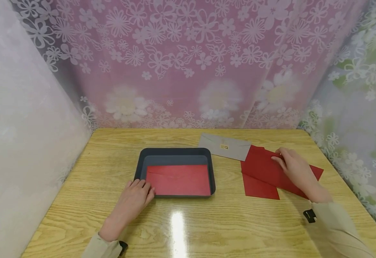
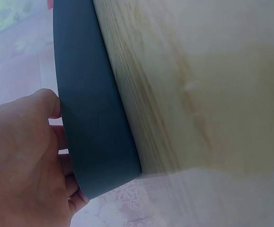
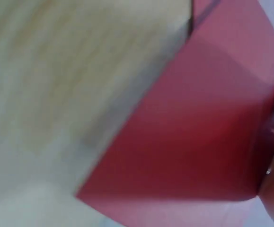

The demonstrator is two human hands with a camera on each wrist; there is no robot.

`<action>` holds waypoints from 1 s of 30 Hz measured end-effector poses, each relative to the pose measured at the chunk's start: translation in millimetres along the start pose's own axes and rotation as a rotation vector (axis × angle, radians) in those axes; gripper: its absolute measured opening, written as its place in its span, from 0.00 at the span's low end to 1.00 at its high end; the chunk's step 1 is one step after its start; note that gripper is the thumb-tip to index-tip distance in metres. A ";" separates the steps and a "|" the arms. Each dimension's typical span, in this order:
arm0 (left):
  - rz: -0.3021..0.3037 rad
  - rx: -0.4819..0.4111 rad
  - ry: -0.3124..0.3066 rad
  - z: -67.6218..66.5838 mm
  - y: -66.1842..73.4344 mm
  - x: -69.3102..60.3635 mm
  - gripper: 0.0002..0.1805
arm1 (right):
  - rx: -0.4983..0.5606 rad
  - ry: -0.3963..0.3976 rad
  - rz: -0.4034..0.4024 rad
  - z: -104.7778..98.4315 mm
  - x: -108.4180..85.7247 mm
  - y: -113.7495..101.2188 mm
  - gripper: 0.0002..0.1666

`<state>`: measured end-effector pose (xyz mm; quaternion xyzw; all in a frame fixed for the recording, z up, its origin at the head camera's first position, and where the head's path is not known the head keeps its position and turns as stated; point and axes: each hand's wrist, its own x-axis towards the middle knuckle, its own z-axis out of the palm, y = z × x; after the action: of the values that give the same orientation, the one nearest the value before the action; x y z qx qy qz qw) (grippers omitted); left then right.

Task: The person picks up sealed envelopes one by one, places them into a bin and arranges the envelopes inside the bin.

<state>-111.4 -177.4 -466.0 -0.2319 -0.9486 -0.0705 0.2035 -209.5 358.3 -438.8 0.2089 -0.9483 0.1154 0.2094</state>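
Observation:
A dark grey rectangular tray [image 1: 212,175] stands on the table with a red envelope [image 1: 178,180] lying flat inside it. My left hand [image 1: 133,197] grips the tray's near left corner; in the left wrist view the fingers curl over the rim of its wall [image 2: 89,104]. On the right, my right hand [image 1: 295,168] pinches another red envelope [image 1: 265,166] by its far edge. This envelope [image 3: 189,137] looks bent and partly lifted in the right wrist view. Under it more red paper [image 1: 260,186] shows, probably further envelopes, though the number is hidden.
A grey envelope [image 1: 225,146] with a small gold sticker lies behind, between the tray and the red ones. The wooden table [image 1: 213,229] reaches a floral curtain [image 1: 188,71] at the back, with cloth on both sides.

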 end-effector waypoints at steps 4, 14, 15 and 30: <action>0.008 0.008 0.009 0.5 -0.2 0.0 0.20 | -0.050 0.105 -0.090 -5.4 13.4 -15.7 0.13; 0.004 0.005 0.010 -1.6 0.5 0.3 0.20 | -0.110 0.235 -0.294 -13.8 49.9 -67.6 0.20; 0.004 0.006 0.007 -1.0 -0.1 0.1 0.20 | -0.108 0.246 -0.305 -13.8 53.6 -73.5 0.22; 0.004 0.008 0.019 -0.3 0.5 0.3 0.20 | 0.089 0.268 -0.361 2.2 106.4 -177.6 0.07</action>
<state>-111.3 -176.9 -465.6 -0.2326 -0.9464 -0.0685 0.2135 -219.1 163.2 -370.1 0.3671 -0.8532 0.1445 0.3412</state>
